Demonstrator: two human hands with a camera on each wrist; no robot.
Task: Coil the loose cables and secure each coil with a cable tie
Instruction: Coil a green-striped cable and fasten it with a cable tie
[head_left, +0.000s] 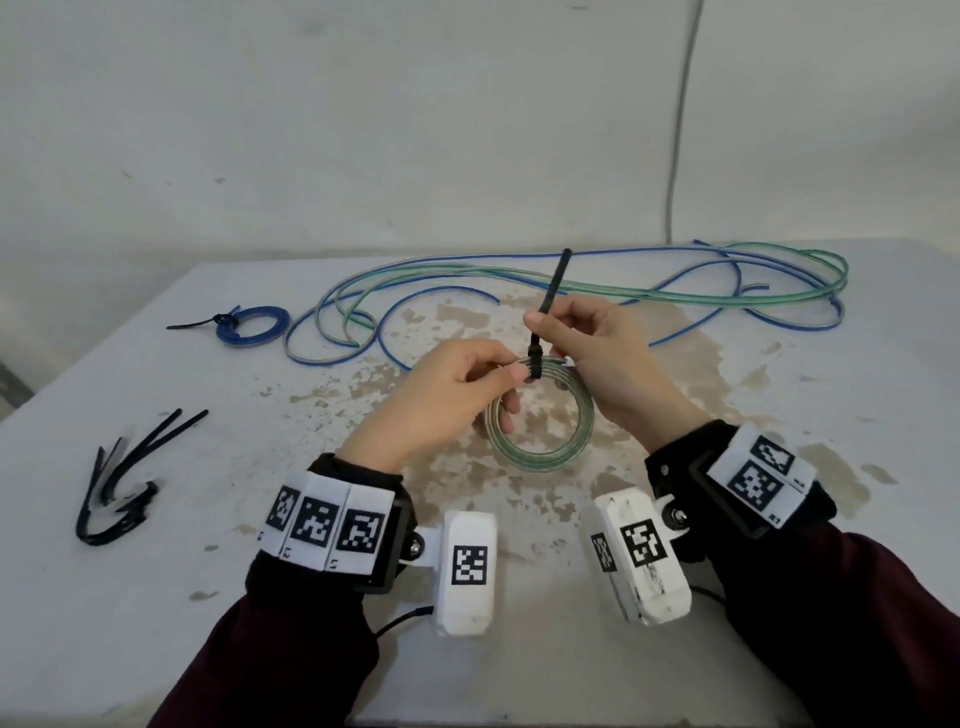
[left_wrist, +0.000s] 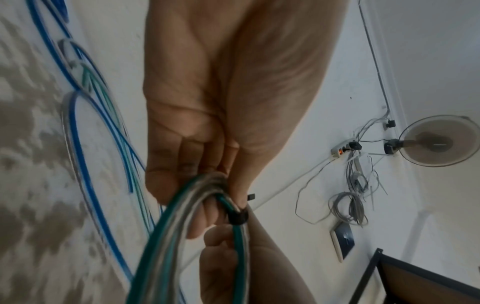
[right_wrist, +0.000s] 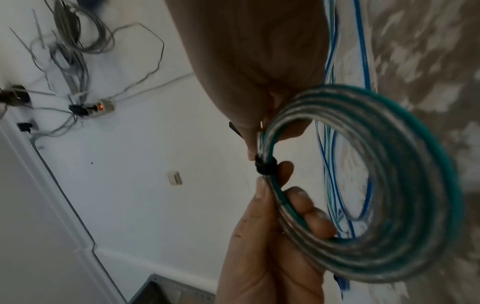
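Centrally, both hands pinching green coil (head_left: 540, 421) and cable tie (head_left: 550, 291), table edges (head_left: 156, 332) well apart

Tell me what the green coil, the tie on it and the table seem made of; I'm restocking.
Green coil: likely clear, glossy plastic sheathing with a green stripe and silvery core showing through. Tie: seemingly matte black nylon-like plastic, a thin stiff strip standing up from the right hand; the left hand grips the coil. Table: white painted or coated top, worn to brownish patches; base material unclear.
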